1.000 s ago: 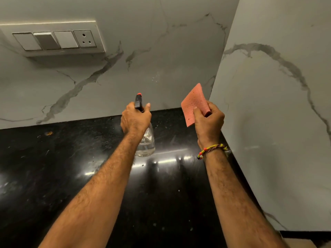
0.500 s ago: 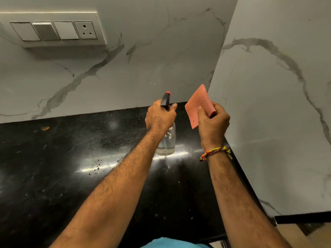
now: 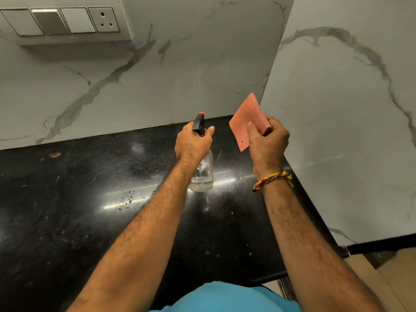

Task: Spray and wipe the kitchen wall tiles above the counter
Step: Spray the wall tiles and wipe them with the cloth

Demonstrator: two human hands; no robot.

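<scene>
Left hand (image 3: 192,144), one bottle (image 3: 202,174); right hand (image 3: 267,143), one cloth (image 3: 246,119).

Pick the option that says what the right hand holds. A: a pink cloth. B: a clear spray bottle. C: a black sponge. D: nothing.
A: the right hand grips a pink cloth raised near the wall corner, while the left hand holds the spray bottle.
</scene>
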